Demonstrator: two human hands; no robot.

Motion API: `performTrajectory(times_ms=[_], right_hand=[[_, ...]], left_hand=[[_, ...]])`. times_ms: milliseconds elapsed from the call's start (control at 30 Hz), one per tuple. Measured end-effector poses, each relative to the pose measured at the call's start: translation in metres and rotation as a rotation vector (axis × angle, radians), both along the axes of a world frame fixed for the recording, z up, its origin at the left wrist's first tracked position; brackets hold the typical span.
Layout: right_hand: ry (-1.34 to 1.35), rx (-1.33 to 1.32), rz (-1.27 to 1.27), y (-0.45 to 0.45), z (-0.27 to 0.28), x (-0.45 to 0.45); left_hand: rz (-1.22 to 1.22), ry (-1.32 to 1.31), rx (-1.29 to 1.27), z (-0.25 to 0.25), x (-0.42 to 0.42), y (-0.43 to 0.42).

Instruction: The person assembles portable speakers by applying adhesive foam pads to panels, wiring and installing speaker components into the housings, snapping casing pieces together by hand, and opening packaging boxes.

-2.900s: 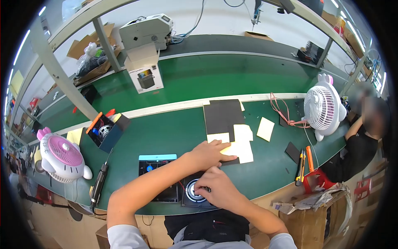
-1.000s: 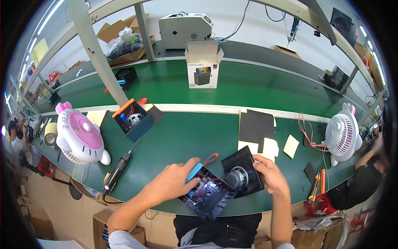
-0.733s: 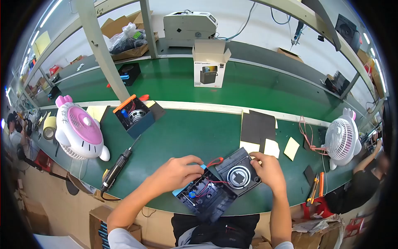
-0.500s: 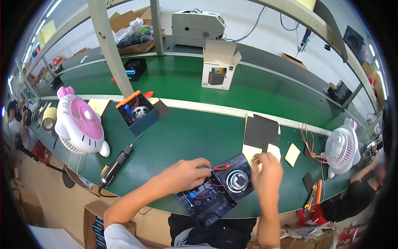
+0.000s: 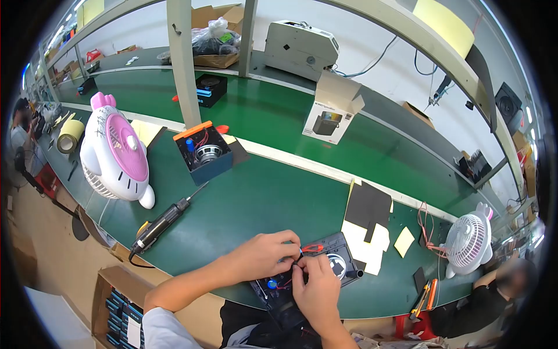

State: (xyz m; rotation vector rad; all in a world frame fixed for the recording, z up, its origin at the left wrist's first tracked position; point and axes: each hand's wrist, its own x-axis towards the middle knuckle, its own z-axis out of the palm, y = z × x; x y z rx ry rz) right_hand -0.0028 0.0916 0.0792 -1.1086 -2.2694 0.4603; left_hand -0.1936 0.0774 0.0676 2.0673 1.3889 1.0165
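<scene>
An opened black speaker case (image 5: 332, 241) lies at the table's near edge, with a round speaker cone (image 5: 337, 266), a blue capacitor-like part (image 5: 271, 284) and red wires (image 5: 313, 248) inside. Over its middle, my left hand (image 5: 268, 254) pinches with thumb and fingers close to the wires. My right hand (image 5: 318, 286) meets it there, fingertips also pressed together. Whatever sits between the fingertips is small, dark and mostly covered by the fingers. Part of the case is hidden beneath both hands.
An electric screwdriver (image 5: 161, 224) lies to the left, below a second open speaker box (image 5: 209, 157). Fans stand at left (image 5: 119, 154) and right (image 5: 469, 241). Black and yellow sheets (image 5: 367, 206) and cutters (image 5: 423, 298) lie rightward. A printed carton (image 5: 330, 119) stands behind. A co-worker sits at right.
My right hand has moved left from beside the yellow sheets to my left hand over the case. The left hand stays near the wires. The camera view has shifted and tilted.
</scene>
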Motion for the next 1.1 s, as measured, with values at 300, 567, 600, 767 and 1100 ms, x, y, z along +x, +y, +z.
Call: performTrajectory(times_ms=[300,567,600,767,1100], right_hand=[[-0.052,0.058,-0.017,-0.004,0.001,-0.006],[0.033,0.031,0.013,-0.005,0.000,-0.003],[0.013,0.033,0.017,-0.004,-0.001,-0.003],[-0.044,0.043,0.049,0.000,-0.003,-0.004],[-0.160,0.045,0.050,-0.006,-0.005,-0.011]], left_hand=[[-0.114,-0.073,-0.043,-0.003,-0.006,0.011],[-0.169,-0.020,-0.076,0.012,-0.009,0.020],[-0.178,-0.083,-0.153,0.010,-0.011,0.021],[-0.196,-0.294,-0.388,-0.004,-0.015,0.026],[-0.101,-0.258,-0.295,-0.005,-0.014,0.012]])
